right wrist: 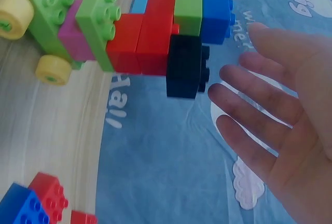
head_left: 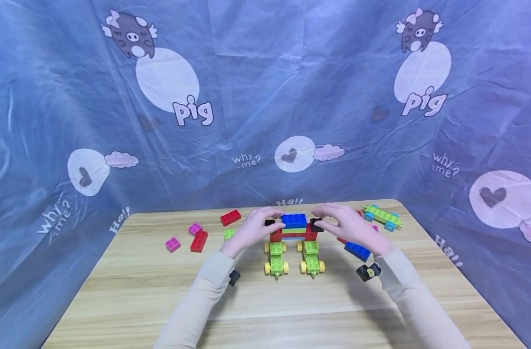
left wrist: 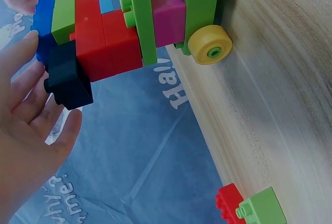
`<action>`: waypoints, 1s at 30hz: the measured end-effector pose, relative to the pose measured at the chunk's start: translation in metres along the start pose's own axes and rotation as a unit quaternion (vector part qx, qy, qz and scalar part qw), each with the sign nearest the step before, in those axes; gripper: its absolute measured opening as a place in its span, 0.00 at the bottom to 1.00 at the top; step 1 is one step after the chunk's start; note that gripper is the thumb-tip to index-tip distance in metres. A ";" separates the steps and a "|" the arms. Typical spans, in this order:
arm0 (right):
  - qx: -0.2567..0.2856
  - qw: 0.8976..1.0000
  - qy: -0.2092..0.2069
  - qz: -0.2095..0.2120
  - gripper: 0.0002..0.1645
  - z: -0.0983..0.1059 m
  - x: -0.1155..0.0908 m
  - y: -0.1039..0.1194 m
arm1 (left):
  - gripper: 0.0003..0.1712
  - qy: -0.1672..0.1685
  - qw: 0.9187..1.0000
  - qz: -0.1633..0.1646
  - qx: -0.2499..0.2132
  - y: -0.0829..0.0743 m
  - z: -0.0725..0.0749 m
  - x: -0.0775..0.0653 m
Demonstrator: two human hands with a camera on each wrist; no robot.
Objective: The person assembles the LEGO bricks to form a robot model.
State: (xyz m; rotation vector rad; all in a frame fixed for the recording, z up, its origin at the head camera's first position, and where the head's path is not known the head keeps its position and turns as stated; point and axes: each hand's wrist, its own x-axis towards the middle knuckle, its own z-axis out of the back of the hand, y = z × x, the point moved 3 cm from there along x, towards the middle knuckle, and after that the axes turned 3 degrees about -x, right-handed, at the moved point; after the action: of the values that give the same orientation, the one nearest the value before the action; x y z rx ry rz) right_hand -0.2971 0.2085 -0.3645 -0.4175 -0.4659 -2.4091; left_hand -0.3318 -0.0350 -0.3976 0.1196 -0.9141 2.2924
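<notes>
A toy-brick build stands mid-table on two lime wheeled bases (head_left: 276, 264) with yellow wheels. Magenta bricks (left wrist: 168, 14), lime plates and red bricks (right wrist: 155, 32) rise above them. On top sits a blue brick (head_left: 293, 220) over lime ones, with a black brick (left wrist: 70, 73) at one end and another black brick (right wrist: 184, 66) at the other. My left hand (head_left: 258, 225) touches the blue brick with its thumb; its other fingers extend past the near black brick. Beside the opposite end, my right hand (right wrist: 290, 94) has its fingers spread, apart from the black brick.
Loose magenta bricks (head_left: 172, 244), red bricks (head_left: 199, 241) and a lime brick (head_left: 228, 234) lie to the left. Toward the right are a blue brick (head_left: 357, 251) and a lime wheeled base (head_left: 382, 216) with blue wheels. A printed cloth (head_left: 248, 97) hangs behind the table.
</notes>
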 end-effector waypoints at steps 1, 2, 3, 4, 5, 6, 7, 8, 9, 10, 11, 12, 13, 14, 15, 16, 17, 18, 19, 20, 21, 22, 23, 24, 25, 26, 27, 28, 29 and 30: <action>-0.005 1.000 -0.002 -0.003 0.18 0.001 -0.003 -0.001 | 0.23 0.000 1.000 0.000 0.000 0.000 0.000 0.000; -0.007 1.000 -0.004 -0.006 0.18 0.002 -0.006 -0.003 | 0.23 -0.001 1.000 -0.001 -0.002 0.000 0.000 0.000; -0.010 1.000 -0.006 -0.008 0.18 0.003 -0.009 -0.005 | 0.23 -0.001 1.000 -0.001 -0.002 0.000 0.001 0.000; -0.012 1.000 -0.008 -0.010 0.19 0.004 -0.012 -0.006 | 0.23 -0.001 1.000 -0.002 -0.002 0.000 0.001 0.000; -0.016 1.000 -0.010 -0.011 0.19 0.005 -0.014 -0.008 | 0.22 -0.001 1.000 -0.003 -0.002 -0.001 0.001 0.000; -0.019 1.000 -0.013 -0.013 0.19 0.005 -0.017 -0.010 | 0.22 -0.001 1.000 -0.004 -0.003 -0.001 0.001 0.000; -0.020 1.000 -0.014 -0.018 0.19 0.006 -0.020 -0.012 | 0.22 -0.001 1.000 -0.004 -0.002 -0.001 0.001 0.000; -0.021 0.999 -0.014 -0.023 0.19 0.006 -0.024 -0.014 | 0.22 -0.001 1.000 -0.005 -0.003 -0.002 0.001 0.000; -0.025 0.999 -0.015 -0.027 0.19 0.007 -0.027 -0.016 | 0.21 -0.001 1.000 -0.005 -0.002 -0.002 0.001 0.000; -0.028 0.999 -0.014 -0.032 0.19 0.007 -0.030 -0.018 | 0.21 -0.001 1.000 -0.005 -0.002 -0.002 0.001 0.000; -0.030 0.999 -0.011 -0.041 0.19 0.006 -0.033 -0.019 | 0.21 0.000 1.000 -0.006 -0.001 -0.002 0.002 0.000; -0.031 0.998 -0.008 -0.048 0.19 0.006 -0.037 -0.021 | 0.21 0.000 1.000 -0.006 -0.001 -0.003 0.002 -0.001; -0.031 0.998 -0.004 -0.054 0.19 0.006 -0.040 -0.022 | 0.21 0.000 1.000 -0.006 -0.001 -0.003 0.002 -0.001; -0.033 0.998 -0.001 -0.057 0.20 0.005 -0.043 -0.024 | 0.21 0.000 1.000 -0.007 -0.001 -0.003 0.002 -0.001; -0.039 0.997 0.000 -0.059 0.20 0.005 -0.046 -0.025 | 0.21 -0.001 1.000 -0.006 0.000 -0.003 0.002 -0.001; -0.043 0.997 0.001 -0.061 0.20 0.004 -0.050 -0.026 | 0.21 -0.001 1.000 -0.006 0.001 -0.003 0.002 -0.001; -0.048 0.997 -0.001 -0.060 0.20 0.003 -0.053 -0.028 | 0.21 -0.002 1.000 -0.006 0.001 -0.003 0.003 -0.001; -0.056 0.997 -0.007 -0.053 0.20 0.002 -0.057 -0.031 | 0.21 -0.002 1.000 -0.006 0.002 -0.002 0.003 -0.001; -0.062 0.997 -0.013 -0.047 0.19 0.001 -0.060 -0.033 | 0.21 -0.003 1.000 -0.007 0.003 -0.002 0.003 -0.001; -0.070 0.997 -0.020 -0.040 0.19 0.000 -0.064 -0.036 | 0.21 -0.003 1.000 -0.007 0.003 -0.002 0.003 -0.001; -0.077 0.996 -0.024 -0.038 0.18 -0.001 -0.068 -0.038 | 0.21 -0.003 1.000 -0.007 0.003 -0.002 0.003 -0.001; -0.077 0.996 -0.027 -0.037 0.18 -0.002 -0.071 -0.041 | 0.21 -0.003 1.000 -0.008 0.004 -0.002 0.003 -0.001; -0.076 0.996 -0.031 -0.036 0.17 -0.002 -0.075 -0.044 | 0.22 -0.003 1.000 -0.008 0.005 -0.002 0.002 -0.001; -0.076 0.996 -0.031 -0.040 0.18 -0.003 -0.079 -0.047 | 0.21 -0.002 1.000 -0.009 0.005 -0.002 0.002 -0.001; -0.074 0.996 -0.028 -0.046 0.18 -0.004 -0.082 -0.049 | 0.21 -0.002 1.000 -0.008 0.005 -0.002 0.002 0.000; -0.071 0.996 -0.024 -0.053 0.19 -0.005 -0.085 -0.052 | 0.21 -0.001 1.000 -0.009 0.004 -0.003 0.002 0.000; -0.068 0.996 -0.019 -0.062 0.20 -0.006 -0.088 -0.054 | 0.21 -0.001 1.000 -0.009 0.004 -0.003 0.002 0.000; -0.066 0.995 -0.016 -0.069 0.20 -0.007 -0.091 -0.056 | 0.21 0.000 1.000 -0.009 0.003 -0.003 0.002 0.000; -0.066 0.995 -0.012 -0.076 0.21 -0.007 -0.094 -0.058 | 0.21 0.000 1.000 -0.009 0.003 -0.003 0.002 0.000; -0.065 0.994 -0.006 -0.082 0.21 -0.008 -0.097 -0.061 | 0.21 0.000 1.000 -0.010 0.003 -0.004 0.002 0.000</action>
State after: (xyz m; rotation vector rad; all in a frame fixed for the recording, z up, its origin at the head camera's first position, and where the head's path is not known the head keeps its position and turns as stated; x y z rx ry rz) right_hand -0.2658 0.3009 -0.4242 -0.4670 -0.3628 -2.6075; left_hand -0.3298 -0.0344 -0.3942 0.1307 -0.9024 2.2772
